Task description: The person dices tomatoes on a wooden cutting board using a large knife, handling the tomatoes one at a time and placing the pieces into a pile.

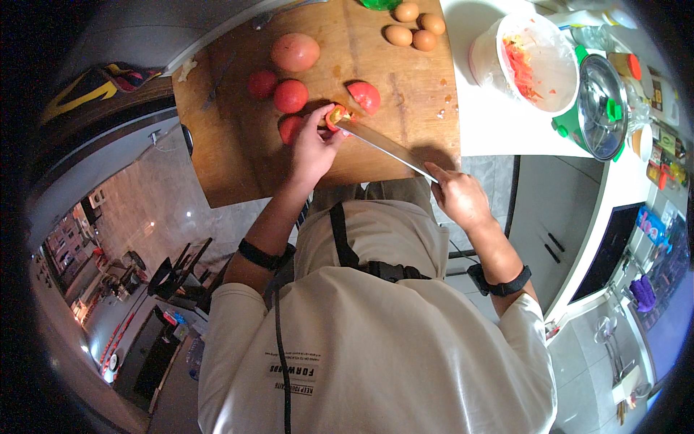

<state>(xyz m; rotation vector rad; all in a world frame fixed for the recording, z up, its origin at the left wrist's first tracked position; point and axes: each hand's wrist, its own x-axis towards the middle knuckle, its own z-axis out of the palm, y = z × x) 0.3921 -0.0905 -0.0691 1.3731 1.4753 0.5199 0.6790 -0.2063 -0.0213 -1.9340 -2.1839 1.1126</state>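
Note:
My left hand (pixel 317 144) grips a cut tomato piece (pixel 335 115) on the wooden cutting board (pixel 401 103), its seedy inside showing. In my right hand (pixel 460 196) is the handle end of a long knife (pixel 387 147). The blade's tip end reaches the held tomato piece. A tomato wedge (pixel 365 97) rests just beyond, skin up. Whole-looking tomatoes lie to the left: a large one (pixel 295 52), a smaller one (pixel 291 96) and a darker one (pixel 262 84). Another tomato (pixel 291 130) is partly hidden by my left hand.
Several brown eggs (pixel 424 40) sit at the board's far right, beside a green object (pixel 381 3). On the white counter (pixel 496 133) stand a lined white bin (pixel 537 65) with red scraps and a green pot with a glass lid (pixel 603 108). Bottles and jars crowd behind.

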